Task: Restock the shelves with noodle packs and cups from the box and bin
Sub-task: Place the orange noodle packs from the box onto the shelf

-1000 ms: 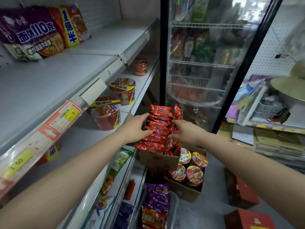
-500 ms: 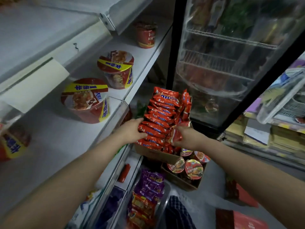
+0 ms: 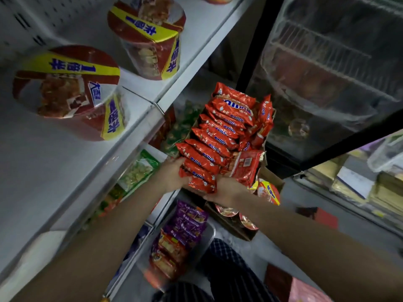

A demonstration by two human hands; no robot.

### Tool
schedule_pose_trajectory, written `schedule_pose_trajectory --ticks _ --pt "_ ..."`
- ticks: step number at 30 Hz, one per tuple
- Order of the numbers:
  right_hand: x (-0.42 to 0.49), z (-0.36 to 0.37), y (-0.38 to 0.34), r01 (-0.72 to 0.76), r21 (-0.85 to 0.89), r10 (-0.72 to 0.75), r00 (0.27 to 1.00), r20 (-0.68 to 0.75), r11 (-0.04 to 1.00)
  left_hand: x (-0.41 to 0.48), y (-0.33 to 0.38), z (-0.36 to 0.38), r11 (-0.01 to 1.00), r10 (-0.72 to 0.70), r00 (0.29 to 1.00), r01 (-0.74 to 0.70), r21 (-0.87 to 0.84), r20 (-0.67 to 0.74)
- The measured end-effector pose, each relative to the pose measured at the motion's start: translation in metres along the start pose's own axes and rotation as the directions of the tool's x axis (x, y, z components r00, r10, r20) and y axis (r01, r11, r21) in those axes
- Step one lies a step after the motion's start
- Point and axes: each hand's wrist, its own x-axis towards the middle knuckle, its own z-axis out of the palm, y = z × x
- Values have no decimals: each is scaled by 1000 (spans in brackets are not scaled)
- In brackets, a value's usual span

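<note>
The red noodle packs (image 3: 220, 131) stand on edge in a tight row inside a cardboard box (image 3: 265, 171), which sits atop a second box holding noodle cups (image 3: 269, 192), down beside the lower shelves. These packs look light, with thin glossy film around a brittle block; the wrapping should slide easily against its neighbours and crackle under pressure, and a hard squeeze would likely snap the noodles inside. A handful is best taken from both ends of the row, palms pressing inward on the flat faces so the packs stay bunched, rather than pinched by their crimped seams. The left hand (image 3: 172, 174) lies against the near left end of the row, fingers curled around the outermost packs and thumb on top. The right hand (image 3: 226, 188) comes in from the other side at the near end, fingers tucked under and behind the front packs; how far they wrap is hidden by the packs themselves, though it appears to be gripping them. One pack (image 3: 245, 165) lies turned flat just beyond the right hand. Above and to the left, two large noodle bowls (image 3: 67, 88) sit on the white shelf (image 3: 43, 171), and a bin (image 3: 207, 238) of purple and orange packs rests on the floor below.
</note>
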Motion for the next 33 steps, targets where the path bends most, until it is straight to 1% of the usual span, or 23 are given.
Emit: schedule_pose_trajectory --ticks 2,5,6,8,10,17,21,24,26,27,29,33 --pt "10 13 -7 -73 30 74 996 -49 997 2 -10 8 1000 15 999 -16 -15 -30" --pt "26 32 -15 -145 222 163 985 -63 964 -1 -32 19 999 -12 996 8 -43 -88" --pt "31 37 -17 -155 274 180 981 -68 949 -1 -42 25 998 -20 995 14 -67 -94" --pt "36 41 -21 -165 323 203 975 -87 932 -1 -60 36 993 -11 993 -3 -116 -115" --pt "40 41 -23 -152 347 207 970 -126 926 -13 -56 34 989 -8 987 -16 -150 -158" --pt "51 45 -14 -84 368 180 955 -237 926 -13 -60 43 969 -10 974 -47 -244 -225" --pt "52 46 -5 -53 357 159 948 -275 933 -11 -53 45 955 -14 961 -68 -288 -275" --pt "49 40 -2 -32 315 137 938 -318 949 -11 -52 44 948 -26 963 -61 -313 -267" --pt "43 31 -2 -1 260 96 930 -354 965 -10 -52 41 937 -38 965 -56 -345 -259" --pt "38 26 -1 21 229 66 929 -365 973 -11 -50 39 930 -57 965 -42 -364 -257" --pt "27 13 1 77 183 -3 928 -374 980 -14 -46 32 910 -143 961 34 -414 -237" --pt "3 -34 11 190 133 -125 911 -392 973 -18 -34 10 846 -252 960 160 -509 -118"
